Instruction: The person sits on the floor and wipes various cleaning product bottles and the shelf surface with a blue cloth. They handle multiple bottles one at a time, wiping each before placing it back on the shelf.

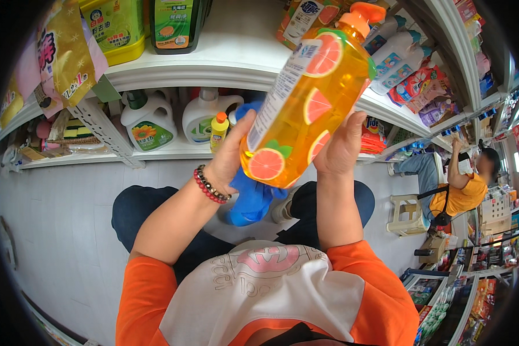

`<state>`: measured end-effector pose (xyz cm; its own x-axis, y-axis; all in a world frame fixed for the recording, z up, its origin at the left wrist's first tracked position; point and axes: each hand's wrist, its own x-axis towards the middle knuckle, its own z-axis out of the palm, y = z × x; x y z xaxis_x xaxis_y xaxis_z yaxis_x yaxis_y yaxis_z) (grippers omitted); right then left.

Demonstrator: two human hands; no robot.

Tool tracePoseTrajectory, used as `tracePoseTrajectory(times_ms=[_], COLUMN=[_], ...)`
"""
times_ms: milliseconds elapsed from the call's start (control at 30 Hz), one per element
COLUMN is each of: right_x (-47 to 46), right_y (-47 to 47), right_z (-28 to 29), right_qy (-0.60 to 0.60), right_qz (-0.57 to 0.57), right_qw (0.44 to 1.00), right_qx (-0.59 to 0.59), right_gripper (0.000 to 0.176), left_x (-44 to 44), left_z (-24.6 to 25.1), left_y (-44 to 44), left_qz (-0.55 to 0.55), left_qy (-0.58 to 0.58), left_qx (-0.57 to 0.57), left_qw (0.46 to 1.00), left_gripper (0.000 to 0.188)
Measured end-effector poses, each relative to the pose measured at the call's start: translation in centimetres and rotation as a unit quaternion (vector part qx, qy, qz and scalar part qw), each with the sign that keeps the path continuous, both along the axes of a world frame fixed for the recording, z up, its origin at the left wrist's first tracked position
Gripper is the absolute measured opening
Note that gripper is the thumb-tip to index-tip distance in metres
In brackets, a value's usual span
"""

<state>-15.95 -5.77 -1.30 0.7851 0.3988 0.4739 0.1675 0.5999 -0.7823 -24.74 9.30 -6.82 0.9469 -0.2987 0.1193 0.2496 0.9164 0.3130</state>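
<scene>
A clear pump bottle of orange liquid soap (328, 108), printed with grapefruit slices, is tilted in front of me between both hands. My left hand (225, 162), with beaded bracelets at the wrist, grips its lower left side. On the right side of the bottle, my right hand (341, 149) supports it with the thumb up; its fingers are mostly hidden behind. The orange pump head (359, 19) points to the upper right. Blue cloth (253, 197) hangs below the bottle beside my left hand, and more blue shows above that hand.
A white shelf (238, 52) ahead carries a dark green detergent bottle (175, 26) and a yellow tub (116, 30). White jugs (149, 123) and a small yellow bottle (219, 129) stand lower. At right, a person in yellow (458, 190) sits near a plastic stool (404, 212).
</scene>
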Motion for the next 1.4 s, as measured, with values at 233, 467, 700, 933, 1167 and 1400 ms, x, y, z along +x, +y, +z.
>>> tracePoseTrajectory(times_ms=[233,467,700,933,1167,1400], right_x=[0.2,-0.3,-1.0,-2.1,3.2,13.3], right_y=[0.4,0.6,0.4,0.7,2.3,4.2], right_z=[-1.5,-2.1,-2.7,-2.7,0.8,4.2], right_qy=[0.067,0.053,0.007,-0.114,-0.237,-0.312], right_qz=[0.039,0.033,-0.055,-0.162,-0.277,-0.358], right_qw=[0.997,0.997,0.995,0.974,0.929,0.878], right_qx=[-0.018,-0.034,-0.082,-0.113,-0.058,-0.064], right_gripper=[0.083,0.082,0.086,0.117,0.119,0.110], left_x=[0.6,0.9,0.3,0.7,1.4,1.2], left_z=[-1.7,-0.4,0.6,0.7,1.1,1.3], left_y=[-0.6,0.0,1.4,0.7,2.0,2.7], left_qz=[-0.001,0.059,0.159,0.330,0.471,0.450], left_qy=[-0.042,-0.022,-0.114,-0.143,-0.124,-0.070], left_qx=[0.043,0.142,0.263,0.524,0.551,0.504], left_qw=[0.998,0.988,0.945,0.772,0.677,0.734], left_gripper=[0.055,0.058,0.064,0.103,0.039,0.033])
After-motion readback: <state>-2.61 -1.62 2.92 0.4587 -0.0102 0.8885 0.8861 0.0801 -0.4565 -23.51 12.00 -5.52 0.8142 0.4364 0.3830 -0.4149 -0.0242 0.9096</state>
